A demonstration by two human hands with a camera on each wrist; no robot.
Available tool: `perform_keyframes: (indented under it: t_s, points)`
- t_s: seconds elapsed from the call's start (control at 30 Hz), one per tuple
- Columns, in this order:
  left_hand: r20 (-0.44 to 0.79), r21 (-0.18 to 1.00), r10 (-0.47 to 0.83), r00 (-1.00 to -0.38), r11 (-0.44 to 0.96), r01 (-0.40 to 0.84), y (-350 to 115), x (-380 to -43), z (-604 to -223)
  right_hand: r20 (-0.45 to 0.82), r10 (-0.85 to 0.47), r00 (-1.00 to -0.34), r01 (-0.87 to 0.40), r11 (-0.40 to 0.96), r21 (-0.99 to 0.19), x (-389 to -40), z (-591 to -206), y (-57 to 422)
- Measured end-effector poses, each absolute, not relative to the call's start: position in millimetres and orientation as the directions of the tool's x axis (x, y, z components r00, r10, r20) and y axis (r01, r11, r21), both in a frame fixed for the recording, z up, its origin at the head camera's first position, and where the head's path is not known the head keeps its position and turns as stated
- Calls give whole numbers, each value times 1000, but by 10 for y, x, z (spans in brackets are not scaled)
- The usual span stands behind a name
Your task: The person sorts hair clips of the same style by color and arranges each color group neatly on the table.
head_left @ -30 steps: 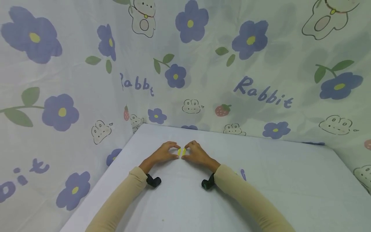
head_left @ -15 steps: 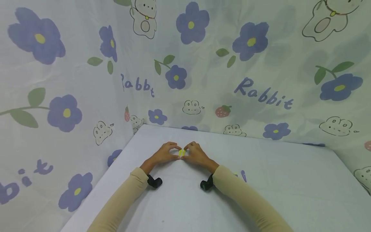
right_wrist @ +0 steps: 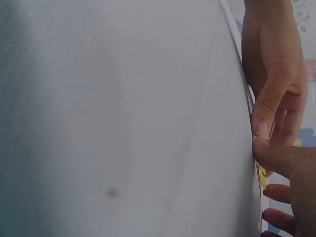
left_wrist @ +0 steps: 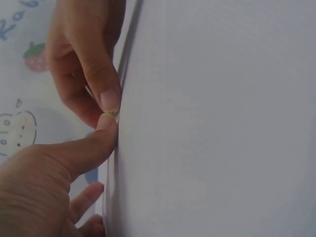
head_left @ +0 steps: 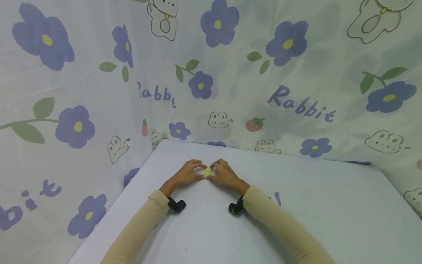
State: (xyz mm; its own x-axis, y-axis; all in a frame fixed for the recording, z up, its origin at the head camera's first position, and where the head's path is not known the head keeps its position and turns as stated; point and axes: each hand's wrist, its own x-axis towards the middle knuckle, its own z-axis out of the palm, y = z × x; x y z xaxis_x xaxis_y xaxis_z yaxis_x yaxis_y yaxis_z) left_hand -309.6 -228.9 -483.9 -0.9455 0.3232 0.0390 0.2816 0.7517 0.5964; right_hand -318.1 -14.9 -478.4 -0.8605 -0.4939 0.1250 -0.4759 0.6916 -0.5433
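Yellow pieces [head_left: 209, 171] sit side by side between the left hand [head_left: 187, 173], which pinches one, and the right hand [head_left: 225, 175], which pinches the other; the thumbs [left_wrist: 94, 149] meet, but I can't tell whether the pieces touch. To manage this well, I'd use light, even pinches, line both edges up over the table [head_left: 197, 227], and steady thumb against thumb.
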Motion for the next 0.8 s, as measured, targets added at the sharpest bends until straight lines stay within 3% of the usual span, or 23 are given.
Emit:
perform_keyframes:
  t_s: [0.53, 0.8]
  points:
    - [47, 600, 324, -945, 747, 286, -2211, -3138, -4883, 99, -493, -865, -457, 690, -561, -3217, -4815, -50]
    - [39, 588, 288, -957, 768, 255, -2282, -3125, -4854, 113, -527, -843, -492, 666, -560, -3196, -4593, 50]
